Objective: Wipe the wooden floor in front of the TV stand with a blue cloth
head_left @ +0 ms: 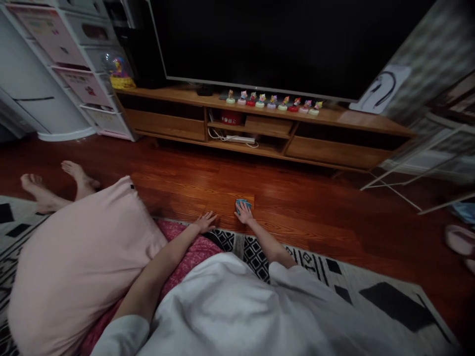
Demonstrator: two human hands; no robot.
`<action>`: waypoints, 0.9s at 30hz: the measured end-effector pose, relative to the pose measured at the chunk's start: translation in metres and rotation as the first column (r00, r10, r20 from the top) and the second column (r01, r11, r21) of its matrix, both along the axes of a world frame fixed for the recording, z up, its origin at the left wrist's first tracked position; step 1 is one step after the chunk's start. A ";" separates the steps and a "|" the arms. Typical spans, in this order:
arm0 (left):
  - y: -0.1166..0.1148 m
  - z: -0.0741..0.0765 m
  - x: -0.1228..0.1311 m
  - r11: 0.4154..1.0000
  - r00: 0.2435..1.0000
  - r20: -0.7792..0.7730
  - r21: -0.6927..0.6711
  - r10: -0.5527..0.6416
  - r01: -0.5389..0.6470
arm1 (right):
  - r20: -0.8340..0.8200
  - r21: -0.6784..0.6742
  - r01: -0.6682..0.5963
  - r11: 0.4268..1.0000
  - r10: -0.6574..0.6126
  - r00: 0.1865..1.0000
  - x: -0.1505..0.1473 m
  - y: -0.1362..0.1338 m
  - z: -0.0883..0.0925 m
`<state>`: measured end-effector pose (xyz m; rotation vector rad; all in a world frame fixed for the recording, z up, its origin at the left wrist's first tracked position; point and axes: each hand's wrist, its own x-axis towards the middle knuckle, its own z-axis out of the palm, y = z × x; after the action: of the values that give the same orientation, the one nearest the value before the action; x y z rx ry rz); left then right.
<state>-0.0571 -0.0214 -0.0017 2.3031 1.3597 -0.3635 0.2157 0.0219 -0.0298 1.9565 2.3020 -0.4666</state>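
My right hand [244,213] is pressed palm down over a small blue thing [249,202] on the wooden floor, its fingers laid across the top. The blue thing looks like a folded cloth, but most of it is hidden under the hand. To the left, my left hand [206,222] rests with fingers spread, on the floor by the rug's edge, holding nothing. Beneath me lies a patterned black and grey rug [389,291]. A large pink pillow [85,252] leans over my legs at the left.
Across the floor stands a low wooden TV cabinet [326,152] with a large dark television [282,44]. Small figurines [272,102] line its front edge. At the right is a white metal frame [401,184] near a pink slipper [460,239]. Bare feet [74,173] show beyond the pillow.
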 end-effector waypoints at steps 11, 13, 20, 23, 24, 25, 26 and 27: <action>0.002 -0.007 0.002 0.999 1.000 0.016 -0.033 0.020 -0.020 | -0.060 0.089 -0.216 0.972 0.222 0.973 0.002 -0.123 -0.039; 0.002 -0.006 0.002 0.999 1.000 0.009 -0.031 0.012 -0.012 | -0.069 0.077 -0.199 0.977 0.204 0.976 -0.002 -0.125 -0.036; 0.000 0.001 -0.003 1.000 1.000 -0.002 -0.015 0.007 -0.007 | -0.050 0.032 -0.056 0.998 0.058 0.997 -0.025 -0.038 0.005; -0.001 0.004 -0.004 1.000 1.000 0.004 -0.001 0.009 -0.009 | -0.044 0.062 0.041 0.997 -0.038 0.998 -0.038 -0.022 0.009; -0.001 0.005 -0.004 1.000 1.000 0.009 0.000 0.014 -0.014 | -0.052 0.076 0.044 0.996 -0.040 0.998 -0.040 -0.023 0.006; -0.001 0.005 -0.004 1.000 1.000 0.015 -0.001 0.023 -0.023 | -0.064 0.092 0.025 0.995 -0.019 0.998 -0.039 -0.028 0.002; -0.001 0.005 -0.005 0.999 0.999 0.020 -0.005 0.033 -0.033 | -0.079 0.113 -0.014 0.994 0.023 0.997 -0.036 -0.035 -0.003; -0.001 0.005 -0.005 0.999 0.999 0.025 -0.011 0.041 -0.041 | -0.095 0.138 -0.066 0.988 0.080 0.992 -0.030 -0.045 -0.010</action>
<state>-0.0619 -0.0224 0.0036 2.2597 1.3872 -0.3264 0.1858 -0.0228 -0.0398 1.9400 2.5192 -0.4225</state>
